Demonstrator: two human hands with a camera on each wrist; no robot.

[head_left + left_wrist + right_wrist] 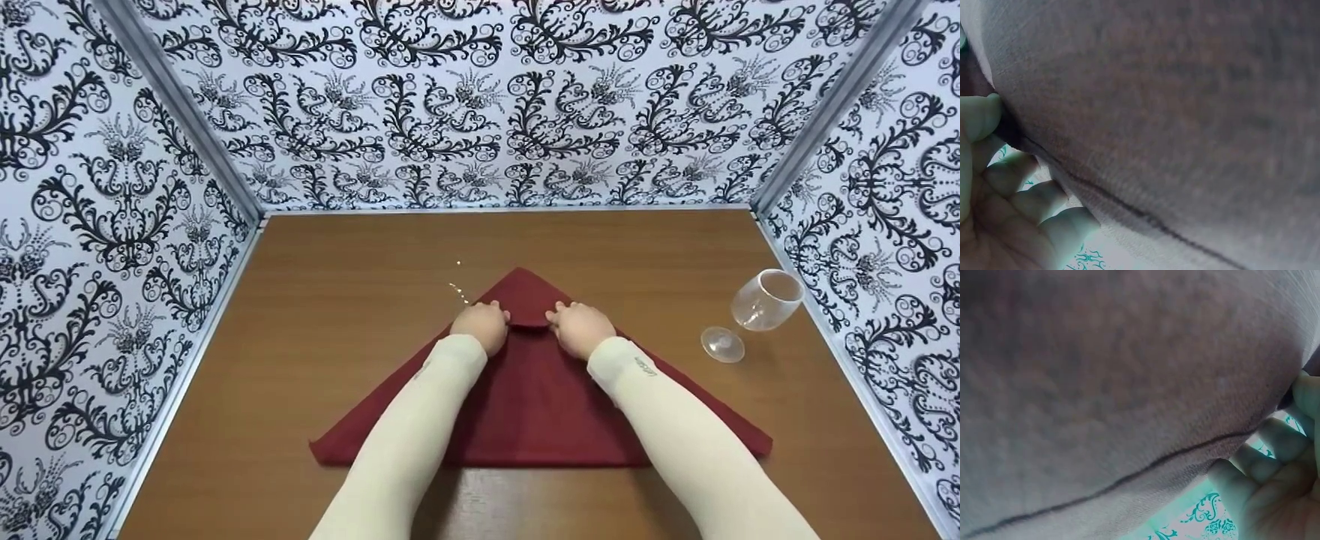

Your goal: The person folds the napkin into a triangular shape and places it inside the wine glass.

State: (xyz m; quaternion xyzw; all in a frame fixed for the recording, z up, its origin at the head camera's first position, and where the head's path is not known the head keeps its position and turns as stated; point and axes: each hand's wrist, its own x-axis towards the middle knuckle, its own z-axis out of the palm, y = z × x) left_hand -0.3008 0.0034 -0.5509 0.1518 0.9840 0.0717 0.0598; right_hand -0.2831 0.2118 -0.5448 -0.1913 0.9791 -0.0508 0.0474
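Observation:
A dark red cloth napkin (pixel 536 405) lies on the table in a triangle, its long side toward me and its point at the back. Close below that point, my left hand (pixel 481 328) and right hand (pixel 583 328) grip a raised edge of the cloth, a short stretch of it showing between them. In the left wrist view, the left thumb and index finger pinch the fabric near its seam, the other fingers beneath. The right wrist view has the right hand (pixel 1278 495) pinching the other side in the same way, with cloth filling most of the picture.
At the right on the wooden table (pixel 337 300) is a clear stemmed glass (pixel 766 300). Small pale specks (pixel 459 289) dot the wood left of the napkin's point. Patterned black-and-white walls (pixel 480 112) enclose the back and both sides.

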